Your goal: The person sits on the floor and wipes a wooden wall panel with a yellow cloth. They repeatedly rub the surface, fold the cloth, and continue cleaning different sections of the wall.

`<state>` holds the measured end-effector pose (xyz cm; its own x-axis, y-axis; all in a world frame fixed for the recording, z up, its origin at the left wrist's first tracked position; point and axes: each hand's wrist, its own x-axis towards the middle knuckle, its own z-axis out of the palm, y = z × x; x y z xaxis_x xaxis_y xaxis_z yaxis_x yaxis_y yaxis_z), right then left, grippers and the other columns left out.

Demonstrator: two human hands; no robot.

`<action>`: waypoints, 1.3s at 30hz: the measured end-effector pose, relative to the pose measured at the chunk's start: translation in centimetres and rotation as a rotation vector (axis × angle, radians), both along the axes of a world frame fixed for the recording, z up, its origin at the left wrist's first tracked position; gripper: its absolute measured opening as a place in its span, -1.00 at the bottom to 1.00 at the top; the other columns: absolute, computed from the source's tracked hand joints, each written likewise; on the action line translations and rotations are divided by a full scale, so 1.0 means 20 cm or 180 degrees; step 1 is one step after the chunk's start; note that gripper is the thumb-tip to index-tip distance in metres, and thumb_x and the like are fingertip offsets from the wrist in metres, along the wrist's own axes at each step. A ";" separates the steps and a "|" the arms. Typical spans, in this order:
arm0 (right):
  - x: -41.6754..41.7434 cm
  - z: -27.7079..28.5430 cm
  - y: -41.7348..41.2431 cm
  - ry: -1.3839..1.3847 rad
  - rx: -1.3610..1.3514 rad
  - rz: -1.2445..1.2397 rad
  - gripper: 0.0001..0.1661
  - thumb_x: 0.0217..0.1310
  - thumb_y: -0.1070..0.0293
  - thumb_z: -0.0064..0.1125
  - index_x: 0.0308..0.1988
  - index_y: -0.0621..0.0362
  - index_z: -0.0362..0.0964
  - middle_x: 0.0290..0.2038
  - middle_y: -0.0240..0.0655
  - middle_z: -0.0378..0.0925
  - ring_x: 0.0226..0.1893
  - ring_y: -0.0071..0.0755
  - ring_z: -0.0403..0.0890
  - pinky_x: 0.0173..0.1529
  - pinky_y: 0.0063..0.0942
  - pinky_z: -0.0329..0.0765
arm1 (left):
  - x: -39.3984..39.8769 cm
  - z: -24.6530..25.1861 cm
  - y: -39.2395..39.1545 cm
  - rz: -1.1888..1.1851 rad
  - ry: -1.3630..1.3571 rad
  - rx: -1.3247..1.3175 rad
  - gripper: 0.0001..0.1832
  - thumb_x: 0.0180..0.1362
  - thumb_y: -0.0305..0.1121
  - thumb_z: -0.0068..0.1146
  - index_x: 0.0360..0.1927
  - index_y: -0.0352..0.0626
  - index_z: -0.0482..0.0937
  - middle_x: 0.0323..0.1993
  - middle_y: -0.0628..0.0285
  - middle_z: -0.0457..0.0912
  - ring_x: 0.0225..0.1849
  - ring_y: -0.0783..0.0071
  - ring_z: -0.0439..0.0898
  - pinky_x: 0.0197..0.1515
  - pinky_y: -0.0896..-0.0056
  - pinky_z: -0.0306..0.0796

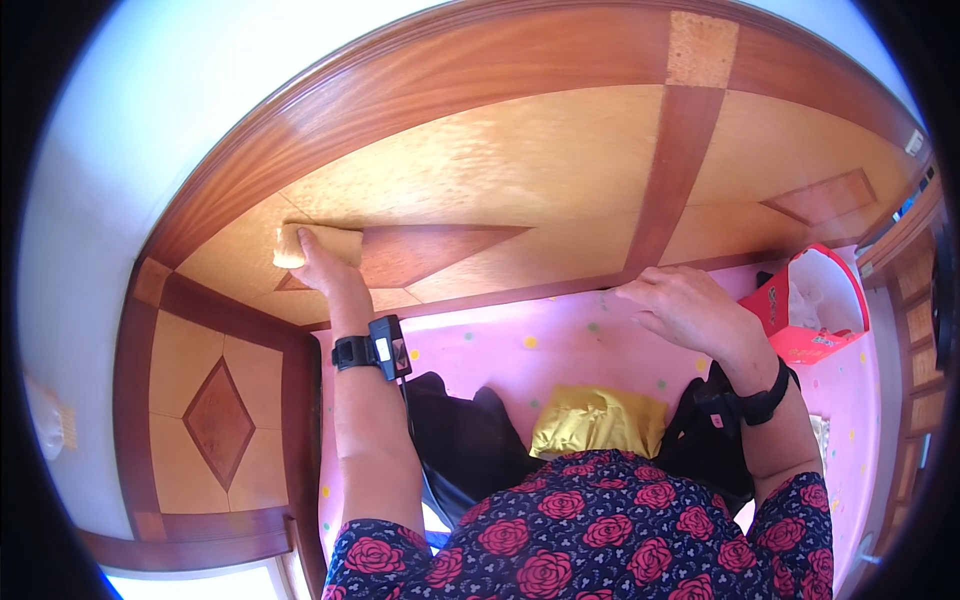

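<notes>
My left hand (pixel 322 262) holds a folded pale yellow cloth (pixel 337 244) against the wood panelling (pixel 562 157), beside a darker diamond inlay (pixel 427 255). The thumb lies over the cloth; the other fingers are mostly hidden. My right hand (pixel 675 304) is near the panelling's lower edge, above a pink spotted sheet (pixel 487 337). Its fingers are loosely bent and it holds nothing that I can see. A black strap with a small device is on each wrist.
A red and white box (pixel 787 315) with thin plastic inside stands to the right of my right hand. Yellow fabric (pixel 600 420) lies between my black-clad legs. More wood panelling with a diamond inlay (pixel 220 424) rises at the left.
</notes>
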<state>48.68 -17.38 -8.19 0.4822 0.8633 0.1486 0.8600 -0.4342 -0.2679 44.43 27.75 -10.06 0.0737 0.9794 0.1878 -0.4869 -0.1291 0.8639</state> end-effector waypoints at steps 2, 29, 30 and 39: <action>0.00 -0.02 -0.02 -0.0040 0.0019 0.0000 -0.77 0.12 0.29 0.19 -0.22 0.15 0.53 -0.32 -0.16 0.56 -0.24 -0.02 0.61 -0.17 -0.15 0.54 | 0.02 0.01 0.02 -0.0041 -0.0043 -0.0011 -0.45 0.24 -0.26 0.19 0.25 -0.20 0.32 0.12 0.10 0.48 0.06 0.22 0.53 0.01 0.17 0.52; 0.01 -0.09 -0.19 0.0293 -0.0515 -0.0297 -0.64 0.09 0.29 0.22 -0.06 0.08 0.54 -0.20 -0.18 0.59 -0.13 -0.05 0.61 -0.06 -0.17 0.53 | 0.31 -0.38 -0.81 -0.0787 0.2377 0.6538 -0.47 -0.08 -0.47 0.16 0.07 0.03 0.51 -0.09 0.30 0.47 -0.08 0.35 0.46 -0.04 0.26 0.35; 0.00 -0.09 -0.19 0.0279 -0.0502 -0.0304 -0.64 0.09 0.29 0.22 -0.06 0.08 0.54 -0.20 -0.18 0.59 -0.13 -0.05 0.61 -0.06 -0.17 0.54 | 0.30 -0.32 -0.81 -0.0590 0.2429 0.6418 -0.45 -0.12 -0.48 0.18 0.07 0.03 0.52 -0.09 0.30 0.47 -0.09 0.34 0.47 -0.05 0.25 0.35; -0.01 -0.10 -0.22 0.0136 -0.0191 -0.0154 -0.73 0.08 0.28 0.22 -0.20 0.13 0.53 -0.24 -0.18 0.59 -0.15 -0.03 0.62 -0.10 -0.16 0.55 | 0.36 0.41 -0.65 0.0839 0.1631 0.3545 -0.41 -0.06 -0.33 0.50 0.03 -0.26 0.46 -0.11 0.13 0.47 -0.08 0.27 0.50 -0.05 0.23 0.50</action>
